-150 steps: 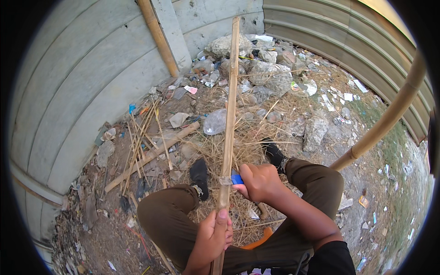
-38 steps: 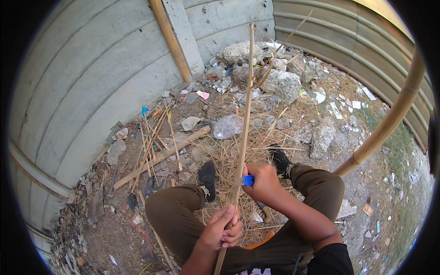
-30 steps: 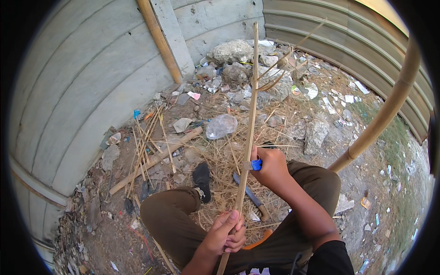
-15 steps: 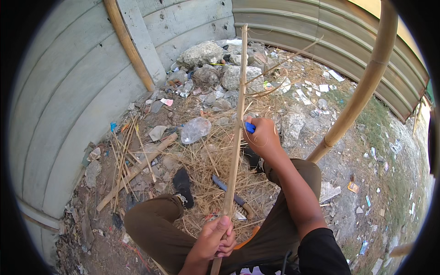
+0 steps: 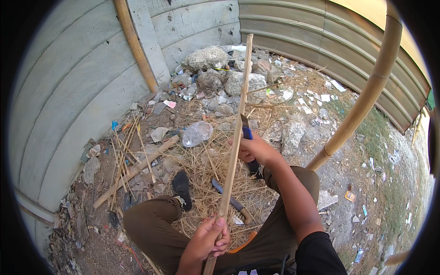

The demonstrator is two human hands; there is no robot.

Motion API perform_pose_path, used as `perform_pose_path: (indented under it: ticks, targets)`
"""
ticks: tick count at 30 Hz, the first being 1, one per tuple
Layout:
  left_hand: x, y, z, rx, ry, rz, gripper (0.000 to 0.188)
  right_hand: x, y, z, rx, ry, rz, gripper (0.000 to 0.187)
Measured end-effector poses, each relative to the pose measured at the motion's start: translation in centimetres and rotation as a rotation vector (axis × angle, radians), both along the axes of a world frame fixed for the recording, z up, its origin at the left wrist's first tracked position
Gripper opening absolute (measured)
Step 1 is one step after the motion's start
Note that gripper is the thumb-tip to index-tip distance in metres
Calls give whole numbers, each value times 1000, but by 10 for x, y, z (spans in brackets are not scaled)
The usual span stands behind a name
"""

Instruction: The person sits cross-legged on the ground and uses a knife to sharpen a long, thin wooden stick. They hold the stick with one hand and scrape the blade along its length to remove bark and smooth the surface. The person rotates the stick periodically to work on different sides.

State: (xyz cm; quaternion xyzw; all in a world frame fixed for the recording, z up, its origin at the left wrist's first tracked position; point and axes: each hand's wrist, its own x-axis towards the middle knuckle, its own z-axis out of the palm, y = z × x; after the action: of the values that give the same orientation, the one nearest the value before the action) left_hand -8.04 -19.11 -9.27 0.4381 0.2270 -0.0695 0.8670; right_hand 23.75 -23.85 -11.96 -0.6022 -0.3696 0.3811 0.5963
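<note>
aslant, bamboo strip (image 5: 230,170) inside curled fingers (image 5: 223,243) of left hand (image 5: 207,240)

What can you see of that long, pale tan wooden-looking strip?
The long, pale tan strip looks like split bamboo, narrow and nearly straight. It slants upward and away, leaning slightly right. The left hand grips its lower part; the right hand reaches behind its middle, holding a blue-handled, dark-bladed knife against or beside its right edge. Thin, brownish slivers apparently stick out rightward, higher up.

Long tan bamboo strip (image 5: 232,165), tilted, blue-handled cutter (image 5: 247,133) beside it
</note>
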Motion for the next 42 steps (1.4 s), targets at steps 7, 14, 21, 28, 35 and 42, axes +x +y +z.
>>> perform_pose_path:
  ticks: [7,14,21,28,35,42]
  targets:
    - [-8,17,6,83,-11,178,36,-98,17,-22,82,-901,-201,27]
    - [-17,25,4,98,-36,252,37,-137,19,-8,-15,-921,-198,30]
    - [-11,15,-1,56,-28,182,40,-107,20,-4,-122,-1018,-398,35]
    - [-5,4,2,49,-3,92,40,-70,13,12,-234,-965,-528,27]
    - [-1,-4,2,82,7,65,39,-46,10,22,-300,-937,-589,23]
    - [5,-10,0,123,63,25,38,2,15,9,-365,-652,-679,35]
